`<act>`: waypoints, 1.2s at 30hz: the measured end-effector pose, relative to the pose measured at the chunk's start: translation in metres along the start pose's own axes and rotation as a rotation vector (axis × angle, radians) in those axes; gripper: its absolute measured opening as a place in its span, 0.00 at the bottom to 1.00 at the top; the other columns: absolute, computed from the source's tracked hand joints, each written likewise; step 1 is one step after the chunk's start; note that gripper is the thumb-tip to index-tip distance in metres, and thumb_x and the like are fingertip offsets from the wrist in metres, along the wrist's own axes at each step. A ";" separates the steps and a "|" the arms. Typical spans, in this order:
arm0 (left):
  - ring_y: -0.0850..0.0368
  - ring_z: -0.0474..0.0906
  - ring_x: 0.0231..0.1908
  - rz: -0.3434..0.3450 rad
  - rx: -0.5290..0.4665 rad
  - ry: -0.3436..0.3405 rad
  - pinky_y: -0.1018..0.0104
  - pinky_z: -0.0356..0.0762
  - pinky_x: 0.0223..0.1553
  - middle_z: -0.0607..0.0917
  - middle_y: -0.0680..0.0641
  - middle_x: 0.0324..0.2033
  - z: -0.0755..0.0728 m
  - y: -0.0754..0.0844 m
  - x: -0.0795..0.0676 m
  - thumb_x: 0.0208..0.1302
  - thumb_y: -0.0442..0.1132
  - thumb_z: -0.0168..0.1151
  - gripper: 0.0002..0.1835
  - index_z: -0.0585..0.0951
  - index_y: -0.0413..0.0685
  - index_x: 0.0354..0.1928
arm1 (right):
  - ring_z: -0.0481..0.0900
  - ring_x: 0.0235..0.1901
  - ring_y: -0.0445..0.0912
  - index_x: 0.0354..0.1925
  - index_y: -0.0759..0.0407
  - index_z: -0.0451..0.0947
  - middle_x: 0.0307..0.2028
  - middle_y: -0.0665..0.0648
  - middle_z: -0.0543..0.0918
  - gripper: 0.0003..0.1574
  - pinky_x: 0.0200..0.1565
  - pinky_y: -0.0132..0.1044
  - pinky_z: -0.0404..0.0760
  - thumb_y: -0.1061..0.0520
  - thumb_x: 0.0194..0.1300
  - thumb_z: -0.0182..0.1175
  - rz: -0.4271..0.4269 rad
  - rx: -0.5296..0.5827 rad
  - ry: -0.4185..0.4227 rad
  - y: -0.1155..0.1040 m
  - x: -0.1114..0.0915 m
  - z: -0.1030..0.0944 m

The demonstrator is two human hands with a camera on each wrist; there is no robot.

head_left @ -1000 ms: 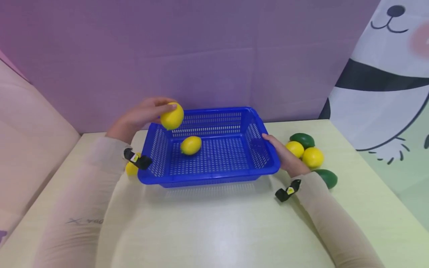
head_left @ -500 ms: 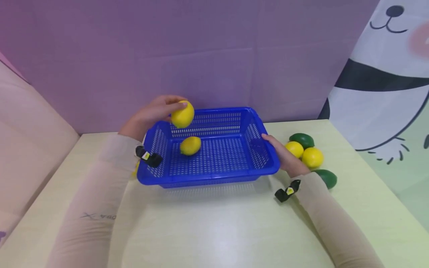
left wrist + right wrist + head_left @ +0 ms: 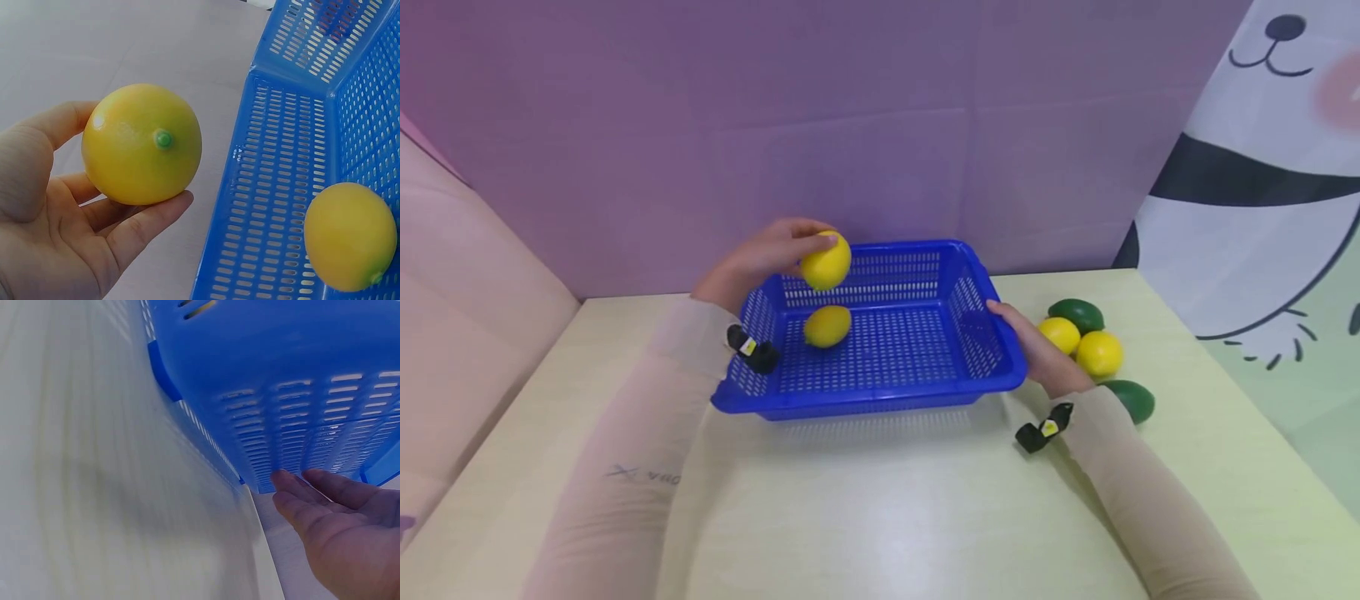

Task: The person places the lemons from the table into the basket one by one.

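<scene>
My left hand (image 3: 775, 250) holds a yellow lemon (image 3: 826, 262) above the left back part of a blue plastic basket (image 3: 880, 398). In the left wrist view the thumb and fingers curl around this lemon (image 3: 142, 145), its green tip facing the camera. A second lemon (image 3: 827, 326) lies on the basket floor below it, toward the left. My right hand (image 3: 1036, 346) grips the basket's right side, thumb at the rim. From the right wrist view, its fingers (image 3: 300, 509) reach the slotted outer wall (image 3: 294, 425) under the rim.
To the right of my right forearm, two lemons (image 3: 1099, 353) and a green oval fruit (image 3: 1077, 314) sit together on the pale table (image 3: 880, 508). Another green fruit (image 3: 1131, 401) is partly behind the sleeve. A purple cloth wall (image 3: 850, 125) rises behind the table.
My left hand has carried its lemon rightward, farther in over the basket. A lemon on the table at left is now hidden behind my left arm. The right hand and basket have stayed put.
</scene>
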State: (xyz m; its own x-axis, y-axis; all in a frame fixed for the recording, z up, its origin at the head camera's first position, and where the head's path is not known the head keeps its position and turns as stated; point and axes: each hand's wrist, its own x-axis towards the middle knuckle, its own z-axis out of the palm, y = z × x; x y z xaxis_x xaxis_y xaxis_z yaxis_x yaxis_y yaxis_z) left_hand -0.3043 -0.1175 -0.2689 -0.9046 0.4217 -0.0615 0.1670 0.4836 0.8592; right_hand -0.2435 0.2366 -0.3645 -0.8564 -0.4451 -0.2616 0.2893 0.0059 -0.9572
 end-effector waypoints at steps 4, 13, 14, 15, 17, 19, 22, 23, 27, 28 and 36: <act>0.49 0.72 0.50 -0.009 -0.004 -0.010 0.52 0.72 0.53 0.75 0.44 0.53 0.004 0.002 0.004 0.69 0.51 0.51 0.25 0.71 0.46 0.62 | 0.72 0.48 0.49 0.73 0.56 0.36 0.55 0.60 0.66 0.44 0.48 0.39 0.76 0.34 0.72 0.32 0.008 0.003 0.008 0.000 0.000 0.000; 0.50 0.73 0.48 -0.022 -0.003 -0.027 0.55 0.75 0.50 0.76 0.44 0.52 0.012 0.003 0.012 0.69 0.52 0.51 0.25 0.71 0.46 0.63 | 0.72 0.48 0.49 0.73 0.55 0.37 0.56 0.61 0.65 0.44 0.49 0.39 0.75 0.34 0.71 0.32 0.018 -0.014 0.023 -0.001 0.001 0.002; 0.50 0.73 0.47 -0.019 -0.003 -0.030 0.55 0.75 0.50 0.76 0.43 0.52 0.013 0.003 0.013 0.69 0.52 0.51 0.25 0.71 0.46 0.63 | 0.72 0.48 0.49 0.74 0.55 0.37 0.56 0.61 0.65 0.44 0.49 0.39 0.75 0.33 0.71 0.32 0.019 -0.016 0.023 -0.001 0.001 0.002; 0.50 0.73 0.47 -0.019 -0.003 -0.031 0.56 0.75 0.50 0.76 0.43 0.51 0.014 0.003 0.013 0.69 0.52 0.51 0.25 0.71 0.46 0.62 | 0.72 0.49 0.49 0.74 0.55 0.36 0.56 0.61 0.65 0.44 0.49 0.39 0.75 0.33 0.71 0.32 0.019 -0.017 0.022 -0.001 0.001 0.002; 0.50 0.74 0.46 -0.017 -0.006 -0.035 0.56 0.75 0.49 0.77 0.43 0.51 0.016 0.003 0.015 0.69 0.51 0.51 0.24 0.72 0.46 0.62 | 0.72 0.48 0.49 0.74 0.55 0.37 0.56 0.61 0.65 0.45 0.49 0.39 0.75 0.33 0.71 0.32 0.019 -0.018 0.022 -0.001 0.001 0.002; 0.50 0.74 0.46 -0.021 -0.010 -0.038 0.57 0.75 0.48 0.77 0.43 0.50 0.018 0.003 0.017 0.69 0.51 0.51 0.24 0.72 0.46 0.61 | 0.72 0.48 0.49 0.73 0.56 0.37 0.55 0.61 0.66 0.45 0.49 0.39 0.75 0.33 0.71 0.33 0.018 -0.016 0.020 -0.001 0.001 0.002; 0.51 0.74 0.46 -0.034 -0.023 -0.041 0.57 0.76 0.48 0.77 0.44 0.50 0.020 0.002 0.020 0.69 0.51 0.52 0.24 0.73 0.47 0.61 | 0.73 0.47 0.49 0.73 0.57 0.38 0.54 0.59 0.68 0.45 0.48 0.39 0.76 0.34 0.71 0.33 0.016 -0.010 0.020 -0.002 0.000 0.003; 0.51 0.74 0.46 -0.038 -0.027 -0.043 0.56 0.76 0.48 0.77 0.44 0.50 0.021 0.001 0.021 0.69 0.51 0.52 0.24 0.73 0.47 0.61 | 0.73 0.46 0.48 0.73 0.57 0.38 0.53 0.59 0.68 0.45 0.48 0.39 0.76 0.34 0.71 0.33 0.015 -0.008 0.019 -0.002 0.000 0.003; 0.51 0.74 0.47 -0.059 -0.040 -0.048 0.55 0.76 0.49 0.77 0.44 0.51 0.025 -0.001 0.024 0.68 0.52 0.53 0.24 0.72 0.47 0.61 | 0.73 0.46 0.48 0.73 0.58 0.38 0.52 0.58 0.70 0.44 0.48 0.39 0.76 0.34 0.71 0.33 0.014 0.006 0.015 -0.002 0.000 0.004; 0.50 0.74 0.47 -0.063 -0.037 -0.050 0.55 0.76 0.50 0.77 0.44 0.51 0.026 -0.001 0.026 0.68 0.52 0.53 0.25 0.72 0.47 0.61 | 0.73 0.46 0.48 0.73 0.58 0.38 0.52 0.58 0.69 0.44 0.48 0.39 0.76 0.34 0.71 0.33 0.014 0.008 0.013 -0.002 0.000 0.004; 0.51 0.73 0.48 -0.083 -0.005 -0.051 0.56 0.75 0.49 0.77 0.46 0.51 0.034 -0.004 0.032 0.67 0.54 0.54 0.27 0.72 0.48 0.62 | 0.72 0.48 0.50 0.73 0.57 0.38 0.55 0.61 0.66 0.44 0.48 0.39 0.75 0.35 0.72 0.32 0.011 -0.005 0.021 0.000 0.000 0.002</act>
State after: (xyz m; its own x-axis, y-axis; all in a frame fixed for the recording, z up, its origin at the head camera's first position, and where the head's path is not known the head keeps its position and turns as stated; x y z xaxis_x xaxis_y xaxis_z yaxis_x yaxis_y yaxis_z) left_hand -0.3206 -0.0801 -0.2911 -0.8940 0.4192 -0.1580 0.0906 0.5145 0.8527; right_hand -0.2423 0.2346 -0.3639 -0.8619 -0.4264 -0.2745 0.2966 0.0151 -0.9549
